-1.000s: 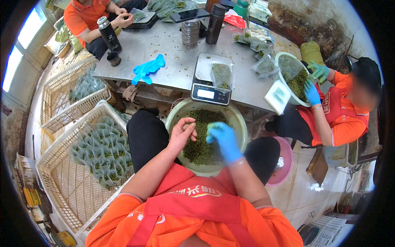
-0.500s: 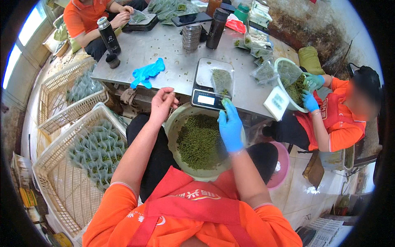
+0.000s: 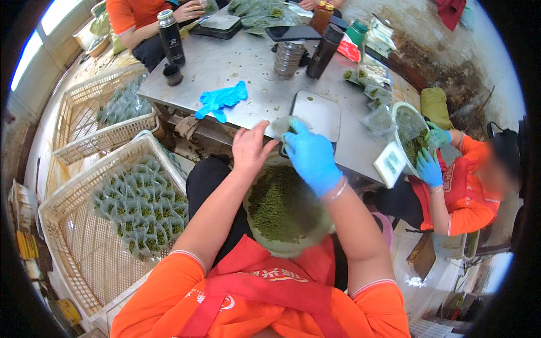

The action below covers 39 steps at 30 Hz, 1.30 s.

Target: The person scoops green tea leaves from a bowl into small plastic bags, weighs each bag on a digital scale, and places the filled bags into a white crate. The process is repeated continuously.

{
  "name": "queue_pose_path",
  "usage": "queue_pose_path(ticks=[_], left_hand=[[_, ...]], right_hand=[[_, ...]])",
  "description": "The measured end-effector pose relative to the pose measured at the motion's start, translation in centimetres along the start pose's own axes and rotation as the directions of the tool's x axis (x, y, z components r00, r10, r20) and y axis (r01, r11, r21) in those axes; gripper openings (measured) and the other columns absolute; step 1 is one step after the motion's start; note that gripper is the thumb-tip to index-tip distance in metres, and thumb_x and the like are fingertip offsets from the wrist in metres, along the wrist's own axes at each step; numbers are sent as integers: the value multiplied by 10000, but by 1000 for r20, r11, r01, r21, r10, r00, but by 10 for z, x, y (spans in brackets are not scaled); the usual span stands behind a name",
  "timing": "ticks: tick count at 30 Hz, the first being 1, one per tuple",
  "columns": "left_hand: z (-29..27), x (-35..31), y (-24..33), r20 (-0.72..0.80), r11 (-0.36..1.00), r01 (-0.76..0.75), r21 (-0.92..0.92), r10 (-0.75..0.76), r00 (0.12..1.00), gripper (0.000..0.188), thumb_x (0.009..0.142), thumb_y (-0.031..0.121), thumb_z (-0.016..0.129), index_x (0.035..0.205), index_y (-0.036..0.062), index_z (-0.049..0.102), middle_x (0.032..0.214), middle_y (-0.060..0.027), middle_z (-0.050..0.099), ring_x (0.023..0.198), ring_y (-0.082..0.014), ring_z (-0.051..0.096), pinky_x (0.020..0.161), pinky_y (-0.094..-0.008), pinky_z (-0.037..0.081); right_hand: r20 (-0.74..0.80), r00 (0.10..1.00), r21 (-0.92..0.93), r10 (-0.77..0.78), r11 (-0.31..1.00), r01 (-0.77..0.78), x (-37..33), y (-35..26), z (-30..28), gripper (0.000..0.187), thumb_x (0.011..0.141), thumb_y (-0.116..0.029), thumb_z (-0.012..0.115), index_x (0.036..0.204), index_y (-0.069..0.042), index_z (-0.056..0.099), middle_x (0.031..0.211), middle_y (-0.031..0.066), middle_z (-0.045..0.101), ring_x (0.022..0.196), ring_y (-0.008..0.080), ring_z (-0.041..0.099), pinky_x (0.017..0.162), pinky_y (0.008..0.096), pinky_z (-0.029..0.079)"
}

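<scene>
My right hand [image 3: 311,159], in a blue glove, pinches a small clear plastic bag [image 3: 279,126] with some green stuff in it. The bag is partly hidden behind my fingers, in front of the digital scale [image 3: 321,112]. My bare left hand [image 3: 251,147] is at the bag's left edge, thumb and index finger apart; whether it touches the bag I cannot tell. Below both hands, a pale green basin [image 3: 293,248] sits between my legs, holding a heap of small green grains [image 3: 279,205].
A metal table [image 3: 253,73] carries a blue glove [image 3: 221,101], a thermos [image 3: 171,40], a dark bottle [image 3: 324,53] and a phone [image 3: 292,33]. Left are plastic crates [image 3: 73,211] with filled bags [image 3: 143,208]. A co-worker's gloved hands [image 3: 429,166] work over another basin [image 3: 397,110] at right.
My right hand has lifted the bag off the scale and brought it left. My left hand has moved right to meet it. The view has shifted slightly.
</scene>
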<state>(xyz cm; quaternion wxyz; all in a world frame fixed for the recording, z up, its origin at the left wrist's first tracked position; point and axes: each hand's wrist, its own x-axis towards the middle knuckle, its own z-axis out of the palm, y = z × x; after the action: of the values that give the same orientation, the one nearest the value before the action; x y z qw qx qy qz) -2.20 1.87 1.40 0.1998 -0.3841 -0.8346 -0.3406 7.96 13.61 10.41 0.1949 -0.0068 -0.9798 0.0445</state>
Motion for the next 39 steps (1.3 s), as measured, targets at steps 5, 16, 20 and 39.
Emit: queue_pose_path(ticks=[5, 16, 20, 39], left_hand=[[9, -17, -9, 292, 993, 120, 22, -121, 949, 402, 705, 240, 683, 1044, 107, 515, 784, -109, 632, 673, -304, 618, 564, -412, 462], [-3, -14, 1, 185, 996, 64, -56, -53, 981, 584, 654, 228, 705, 1172, 77, 481, 832, -107, 624, 689, -299, 610, 597, -384, 473], [4, -15, 2, 87, 995, -58, -86, 66, 994, 584, 651, 67, 590, 1220, 128, 472, 820, -126, 626, 695, -302, 609, 609, -419, 474], [4, -10, 0, 235, 832, 482, -273, -428, 873, 491, 763, 327, 661, 1184, 124, 510, 1001, -147, 644, 901, -286, 632, 775, -352, 480]], right_hand=[[82, 991, 21, 105, 994, -107, -8, -16, 25, 217, 718, -82, 594, 933, -72, 620, 956, 110, 602, 733, 291, 614, 638, 386, 494], [149, 981, 75, 122, 988, -134, -15, -24, 15, 278, 729, -72, 580, 1006, -83, 591, 1058, 119, 599, 815, 280, 621, 654, 400, 505], [318, 913, 15, 255, 962, -274, -6, -11, 69, 210, 766, -79, 518, 972, -84, 559, 966, 137, 582, 743, 316, 610, 602, 430, 497], [-159, 728, 389, 667, 720, -574, -61, 171, 32, 454, 742, -157, 600, 1188, -93, 545, 1177, 135, 550, 1047, 308, 536, 887, 362, 432]])
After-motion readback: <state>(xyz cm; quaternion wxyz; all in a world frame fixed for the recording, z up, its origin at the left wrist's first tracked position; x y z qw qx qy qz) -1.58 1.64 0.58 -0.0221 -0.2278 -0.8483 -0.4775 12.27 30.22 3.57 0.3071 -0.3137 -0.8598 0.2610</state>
